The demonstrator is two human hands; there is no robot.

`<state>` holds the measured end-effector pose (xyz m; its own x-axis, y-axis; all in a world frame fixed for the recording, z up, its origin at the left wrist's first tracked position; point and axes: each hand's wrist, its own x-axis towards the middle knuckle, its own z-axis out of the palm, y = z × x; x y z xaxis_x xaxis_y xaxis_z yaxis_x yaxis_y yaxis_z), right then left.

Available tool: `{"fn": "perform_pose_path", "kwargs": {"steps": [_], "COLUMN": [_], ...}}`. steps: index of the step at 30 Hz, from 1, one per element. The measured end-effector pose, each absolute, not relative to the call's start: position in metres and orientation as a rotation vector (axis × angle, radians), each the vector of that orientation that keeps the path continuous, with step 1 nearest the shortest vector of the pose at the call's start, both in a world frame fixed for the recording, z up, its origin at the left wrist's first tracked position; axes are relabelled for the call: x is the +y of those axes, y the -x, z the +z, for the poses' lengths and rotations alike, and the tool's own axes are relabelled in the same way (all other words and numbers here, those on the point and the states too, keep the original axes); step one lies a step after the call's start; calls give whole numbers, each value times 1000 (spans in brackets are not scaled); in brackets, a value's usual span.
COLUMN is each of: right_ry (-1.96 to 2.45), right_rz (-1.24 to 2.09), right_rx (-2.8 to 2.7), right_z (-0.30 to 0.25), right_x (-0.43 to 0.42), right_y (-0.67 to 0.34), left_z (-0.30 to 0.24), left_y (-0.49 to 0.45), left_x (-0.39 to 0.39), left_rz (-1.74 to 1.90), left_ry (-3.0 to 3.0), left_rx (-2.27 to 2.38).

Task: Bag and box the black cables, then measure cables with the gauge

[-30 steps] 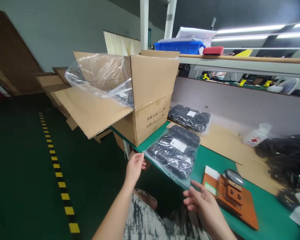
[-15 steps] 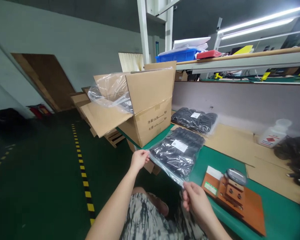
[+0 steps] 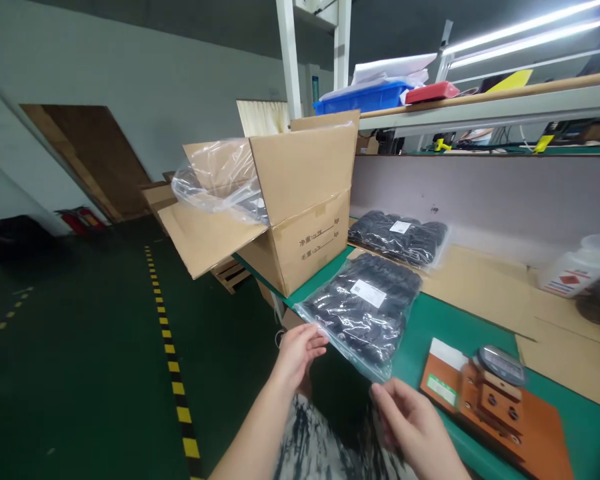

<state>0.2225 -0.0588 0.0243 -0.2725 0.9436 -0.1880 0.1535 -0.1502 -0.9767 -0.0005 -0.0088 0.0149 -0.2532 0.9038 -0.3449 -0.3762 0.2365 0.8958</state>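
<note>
A clear plastic bag packed with black items and bearing a white label [image 3: 363, 310] lies on the green bench, its near end hanging over the edge. My left hand [image 3: 300, 350] is at the bag's near-left corner, fingers loosely spread and touching the plastic. My right hand [image 3: 413, 420] sits just below the bag's near-right corner, fingers apart and not pinching it. A second, similar bag [image 3: 400, 237] lies further back on brown cardboard.
An open cardboard box with a clear plastic liner [image 3: 285, 200] stands at the bench's left end. A brown fixture with a round gauge [image 3: 495, 397] is at my right. A white bottle [image 3: 570, 273] stands far right. A shelf above holds a blue bin [image 3: 363, 99].
Both hands pinched the bag's near corners half a second ago; now the fingers have loosened and the bag rests further onto the bench. The view has shifted slightly left.
</note>
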Motion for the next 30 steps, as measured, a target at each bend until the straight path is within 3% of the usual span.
{"fn": "perform_pose_path", "kwargs": {"steps": [9, 18, 30], "right_ry": [1223, 1366, 1106], "right_rz": [600, 220, -105], "right_rx": [-2287, -2497, -2648], "right_z": [50, 56, 57], "right_x": [-4, 22, 42], "right_y": [-166, -135, -128], "left_z": [0, -5, -18], "left_y": [-3, -7, -5], "left_x": [-2, 1, 2], "left_rz": [1399, 1465, 1474], "left_ry": [-561, -580, -556], "left_rx": [1257, 1185, 1126]}}
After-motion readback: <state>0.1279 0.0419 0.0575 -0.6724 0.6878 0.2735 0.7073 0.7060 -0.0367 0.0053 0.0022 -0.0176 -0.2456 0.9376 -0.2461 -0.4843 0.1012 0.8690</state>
